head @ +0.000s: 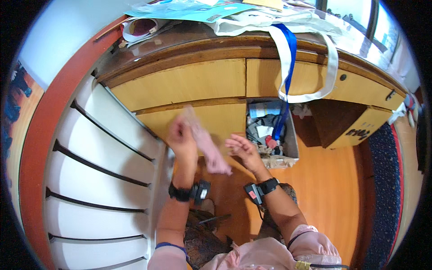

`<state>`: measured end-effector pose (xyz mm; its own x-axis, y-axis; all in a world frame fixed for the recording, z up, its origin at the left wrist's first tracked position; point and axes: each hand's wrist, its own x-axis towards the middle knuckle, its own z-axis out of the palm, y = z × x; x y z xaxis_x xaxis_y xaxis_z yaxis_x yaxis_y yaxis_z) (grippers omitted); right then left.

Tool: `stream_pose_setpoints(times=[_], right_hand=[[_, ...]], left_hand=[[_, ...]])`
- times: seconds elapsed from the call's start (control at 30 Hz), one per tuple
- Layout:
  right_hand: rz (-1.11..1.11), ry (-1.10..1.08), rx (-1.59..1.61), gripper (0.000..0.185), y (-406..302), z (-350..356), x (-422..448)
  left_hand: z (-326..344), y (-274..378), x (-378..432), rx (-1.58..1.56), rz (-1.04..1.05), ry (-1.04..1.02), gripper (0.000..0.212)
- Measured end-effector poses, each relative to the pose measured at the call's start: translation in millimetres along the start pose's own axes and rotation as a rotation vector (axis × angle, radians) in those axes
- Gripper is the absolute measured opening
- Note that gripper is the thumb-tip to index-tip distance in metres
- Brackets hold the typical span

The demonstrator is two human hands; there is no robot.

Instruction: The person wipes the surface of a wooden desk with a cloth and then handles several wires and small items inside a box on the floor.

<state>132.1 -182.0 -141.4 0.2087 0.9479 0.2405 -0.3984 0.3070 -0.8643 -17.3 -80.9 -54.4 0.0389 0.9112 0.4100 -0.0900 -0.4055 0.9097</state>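
A thin pink cloth piece (pixel 208 146), blurred by motion, hangs at a slant from my left hand (pixel 182 133), whose fingers are closed on its upper part. To the right of the cloth, my right hand (pixel 243 150) is raised with its fingers apart and nothing in it. Just beyond that hand, an open box (pixel 294 143) holds dark cloth items, a blue-and-white packet (pixel 265 109) and a small red item (pixel 270 142). Exactly what the cloth piece is cannot be told.
A wooden cabinet with yellow drawer fronts (pixel 182 82) stands ahead. From its top hang a white bag's strap (pixel 331 67) and a blue ribbon (pixel 291 50). One cabinet door (pixel 354 128) stands open at right. A white slatted panel (pixel 101 175) stands at left.
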Motion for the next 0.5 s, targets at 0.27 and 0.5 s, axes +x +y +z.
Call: stream_pose_setpoints(times=[0.27, 0.5], right_hand=[[0.252, 0.165, -0.037, 0.021, 19.7, -25.1, 4.3], [0.347, 0.160, -0.040, 0.019, 9.3, -39.5, 0.3]], left_hand=[[57.8, -25.9, 61.1, 0.686, 1.027, -0.156, 0.017], [40.4, -55.7, 54.6, 0.820, 1.097, -0.248, 0.020]])
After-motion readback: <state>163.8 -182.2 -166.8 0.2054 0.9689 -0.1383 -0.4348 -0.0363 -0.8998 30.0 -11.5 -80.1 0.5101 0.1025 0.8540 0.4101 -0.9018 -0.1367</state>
